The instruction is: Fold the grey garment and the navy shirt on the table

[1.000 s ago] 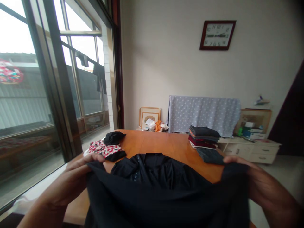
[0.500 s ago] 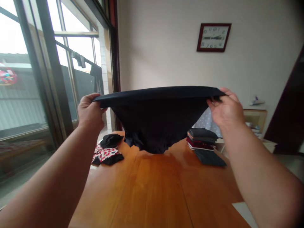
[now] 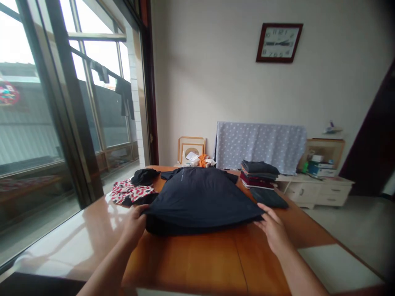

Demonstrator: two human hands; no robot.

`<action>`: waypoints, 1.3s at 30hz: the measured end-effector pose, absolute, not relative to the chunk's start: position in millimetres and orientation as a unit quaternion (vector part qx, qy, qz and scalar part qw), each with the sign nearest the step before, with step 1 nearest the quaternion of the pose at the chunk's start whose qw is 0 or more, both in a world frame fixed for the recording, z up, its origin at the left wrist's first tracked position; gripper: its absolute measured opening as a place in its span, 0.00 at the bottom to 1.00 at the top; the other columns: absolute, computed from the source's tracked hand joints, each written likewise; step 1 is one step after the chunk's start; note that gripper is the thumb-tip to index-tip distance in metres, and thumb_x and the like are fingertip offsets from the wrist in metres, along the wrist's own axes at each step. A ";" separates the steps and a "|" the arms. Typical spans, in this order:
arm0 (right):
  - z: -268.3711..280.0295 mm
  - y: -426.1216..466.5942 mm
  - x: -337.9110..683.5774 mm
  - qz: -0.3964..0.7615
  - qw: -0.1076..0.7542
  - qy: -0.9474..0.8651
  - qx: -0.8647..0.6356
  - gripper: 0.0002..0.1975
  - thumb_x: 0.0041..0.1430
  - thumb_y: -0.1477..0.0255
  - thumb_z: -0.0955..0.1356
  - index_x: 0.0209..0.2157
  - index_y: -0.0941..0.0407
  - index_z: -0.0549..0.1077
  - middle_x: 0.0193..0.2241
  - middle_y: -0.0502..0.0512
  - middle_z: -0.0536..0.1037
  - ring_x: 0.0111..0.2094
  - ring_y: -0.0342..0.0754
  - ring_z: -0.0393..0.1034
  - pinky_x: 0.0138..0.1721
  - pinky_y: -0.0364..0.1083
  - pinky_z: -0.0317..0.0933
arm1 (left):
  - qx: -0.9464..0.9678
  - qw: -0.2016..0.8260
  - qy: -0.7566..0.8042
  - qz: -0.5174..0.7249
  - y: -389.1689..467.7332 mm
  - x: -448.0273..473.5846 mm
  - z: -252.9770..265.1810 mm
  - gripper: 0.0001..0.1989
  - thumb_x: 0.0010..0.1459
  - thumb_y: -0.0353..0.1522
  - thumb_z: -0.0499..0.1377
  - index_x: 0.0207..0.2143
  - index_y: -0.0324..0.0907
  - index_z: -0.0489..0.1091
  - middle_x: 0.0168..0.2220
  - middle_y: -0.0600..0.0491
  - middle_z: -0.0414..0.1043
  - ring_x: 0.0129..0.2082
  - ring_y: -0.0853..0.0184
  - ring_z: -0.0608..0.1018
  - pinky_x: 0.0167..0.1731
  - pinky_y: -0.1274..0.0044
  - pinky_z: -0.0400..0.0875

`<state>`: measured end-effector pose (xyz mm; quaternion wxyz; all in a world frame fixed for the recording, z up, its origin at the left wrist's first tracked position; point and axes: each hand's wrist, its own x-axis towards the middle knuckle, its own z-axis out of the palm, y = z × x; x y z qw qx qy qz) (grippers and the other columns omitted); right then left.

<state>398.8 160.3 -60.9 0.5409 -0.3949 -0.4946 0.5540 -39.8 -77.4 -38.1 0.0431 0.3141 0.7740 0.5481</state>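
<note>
A dark navy T-shirt (image 3: 200, 197) is spread over the wooden table (image 3: 197, 259), its sleeves at the far side and its hem towards me. Small pale lettering shows near its upper left. My left hand (image 3: 135, 224) pinches the hem's left corner. The right corner of the hem is between the fingers and thumb of my right hand (image 3: 271, 226). Between my hands the near edge is stretched and a little raised, with a darker layer showing under it.
On the left lie red-and-white patterned clothing (image 3: 132, 192) and a black bundle (image 3: 145, 176). A folded clothes stack (image 3: 259, 174) stands at the right, beside a dark folded garment (image 3: 269, 198). Behind are a dotted cloth (image 3: 261, 144) and a white cabinet (image 3: 327, 192). Windows line the left.
Both my hands have come down with the T-shirt. It hung bunched in the air before and now lies spread on the table, still held at the hem.
</note>
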 end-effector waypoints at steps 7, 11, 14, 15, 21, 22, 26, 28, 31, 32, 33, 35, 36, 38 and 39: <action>-107.6 145.7 418.6 0.422 0.453 -0.610 -0.495 0.27 0.51 0.61 0.64 0.53 0.53 0.72 0.48 0.58 0.79 0.40 0.54 0.77 0.31 0.47 0.70 | 0.346 -0.009 0.850 0.398 -97.4 -52.9 -78.9 0.23 0.54 0.33 0.54 0.54 0.42 0.68 0.47 0.45 0.77 0.45 0.56 0.79 0.41 0.71 0.72; -111.2 141.1 427.4 0.362 0.445 -0.651 -0.498 0.25 0.50 0.64 0.66 0.52 0.51 0.73 0.47 0.57 0.80 0.43 0.56 0.77 0.38 0.49 0.72 | 0.360 -0.031 0.869 0.337 -108.2 -46.3 -74.9 0.25 0.55 0.34 0.55 0.56 0.41 0.65 0.49 0.42 0.76 0.48 0.53 0.78 0.44 0.69 0.71; -114.4 139.2 434.7 0.324 0.451 -0.667 -0.497 0.22 0.49 0.66 0.67 0.49 0.50 0.74 0.45 0.57 0.81 0.46 0.56 0.77 0.45 0.50 0.70 | 0.359 -0.045 0.877 0.316 -116.6 -42.4 -73.4 0.25 0.55 0.32 0.53 0.56 0.40 0.65 0.49 0.40 0.76 0.48 0.52 0.78 0.45 0.67 0.71; -115.7 139.0 437.4 0.317 0.454 -0.669 -0.496 0.22 0.49 0.67 0.67 0.48 0.50 0.74 0.45 0.57 0.81 0.47 0.56 0.76 0.47 0.50 0.69 | 0.356 -0.049 0.877 0.320 -119.0 -42.4 -73.5 0.24 0.55 0.32 0.53 0.56 0.40 0.65 0.48 0.41 0.76 0.48 0.52 0.78 0.46 0.67 0.71; -122.4 138.7 453.9 0.276 0.436 -0.675 -0.527 0.24 0.52 0.68 0.65 0.52 0.53 0.71 0.47 0.59 0.79 0.47 0.54 0.76 0.50 0.51 0.67 | 0.310 -0.050 0.870 0.379 -128.4 -45.0 -73.6 0.23 0.56 0.31 0.52 0.54 0.40 0.66 0.45 0.43 0.77 0.45 0.54 0.79 0.47 0.67 0.71; -122.6 138.2 456.4 0.267 0.428 -0.678 -0.535 0.24 0.52 0.68 0.65 0.53 0.53 0.70 0.47 0.59 0.79 0.46 0.54 0.76 0.50 0.51 0.67 | 0.301 -0.048 0.869 0.390 -130.0 -43.6 -72.6 0.23 0.56 0.31 0.52 0.54 0.39 0.67 0.44 0.43 0.77 0.45 0.54 0.79 0.47 0.67 0.71; -117.7 132.7 466.7 0.239 0.402 -0.694 -0.547 0.21 0.54 0.67 0.63 0.50 0.52 0.72 0.46 0.56 0.80 0.45 0.54 0.76 0.47 0.50 0.66 | 0.270 -0.066 0.854 0.440 -140.7 -33.8 -67.0 0.21 0.56 0.32 0.52 0.52 0.40 0.68 0.44 0.45 0.77 0.45 0.56 0.79 0.47 0.67 0.71; -112.4 127.0 472.3 0.217 0.377 -0.713 -0.550 0.18 0.56 0.67 0.62 0.46 0.50 0.75 0.45 0.54 0.81 0.45 0.54 0.76 0.46 0.49 0.65 | 0.266 -0.085 0.854 0.440 -148.0 -29.1 -65.1 0.18 0.57 0.33 0.52 0.50 0.41 0.70 0.44 0.46 0.77 0.45 0.56 0.78 0.47 0.67 0.71; -105.5 114.9 479.6 0.179 0.312 -0.743 -0.564 0.14 0.57 0.66 0.63 0.40 0.46 0.78 0.40 0.51 0.83 0.44 0.55 0.76 0.44 0.49 0.64 | 0.289 -0.084 0.879 0.370 -158.0 -23.9 -65.4 0.16 0.58 0.34 0.51 0.45 0.43 0.73 0.45 0.45 0.76 0.45 0.54 0.78 0.45 0.67 0.71; -104.3 110.6 481.5 0.170 0.290 -0.749 -0.570 0.13 0.57 0.66 0.63 0.38 0.45 0.79 0.38 0.51 0.83 0.44 0.55 0.76 0.43 0.49 0.64 | 0.302 -0.075 0.888 0.338 -160.3 -22.3 -66.2 0.15 0.58 0.34 0.51 0.43 0.44 0.74 0.46 0.45 0.76 0.46 0.54 0.78 0.44 0.67 0.71; -103.7 106.6 482.9 0.162 0.273 -0.754 -0.575 0.13 0.57 0.66 0.63 0.38 0.44 0.79 0.38 0.51 0.83 0.43 0.56 0.76 0.42 0.49 0.64 | 0.312 -0.067 0.896 0.309 -162.1 -20.6 -67.0 0.15 0.58 0.34 0.51 0.41 0.45 0.75 0.46 0.45 0.75 0.46 0.53 0.77 0.43 0.67 0.71; -104.2 100.2 484.8 0.150 0.253 -0.763 -0.576 0.13 0.57 0.65 0.63 0.39 0.44 0.79 0.39 0.52 0.83 0.43 0.56 0.76 0.41 0.49 0.63 | 0.321 -0.058 0.908 0.264 -164.0 -16.9 -68.0 0.15 0.59 0.36 0.50 0.40 0.46 0.76 0.47 0.45 0.75 0.45 0.53 0.78 0.41 0.67 0.71; -104.9 98.2 485.4 0.147 0.248 -0.767 -0.573 0.13 0.57 0.65 0.63 0.39 0.44 0.79 0.40 0.52 0.82 0.43 0.56 0.76 0.42 0.49 0.63 | 0.321 -0.058 0.912 0.247 -164.3 -15.0 -67.9 0.16 0.59 0.37 0.50 0.40 0.46 0.77 0.47 0.45 0.75 0.44 0.52 0.78 0.40 0.67 0.70; -105.9 96.3 486.3 0.146 0.246 -0.772 -0.567 0.14 0.57 0.65 0.64 0.40 0.45 0.79 0.42 0.52 0.82 0.44 0.55 0.76 0.43 0.49 0.63 | 0.320 -0.060 0.918 0.226 -164.1 -11.8 -66.2 0.18 0.61 0.39 0.48 0.40 0.46 0.77 0.48 0.44 0.75 0.44 0.51 0.78 0.38 0.67 0.70; -105.8 96.1 486.7 0.151 0.247 -0.774 -0.563 0.14 0.57 0.65 0.64 0.41 0.45 0.79 0.42 0.53 0.82 0.44 0.55 0.76 0.44 0.48 0.63 | 0.323 -0.060 0.917 0.224 -164.0 -10.7 -64.9 0.19 0.62 0.40 0.47 0.40 0.46 0.77 0.48 0.43 0.75 0.44 0.51 0.78 0.39 0.67 0.70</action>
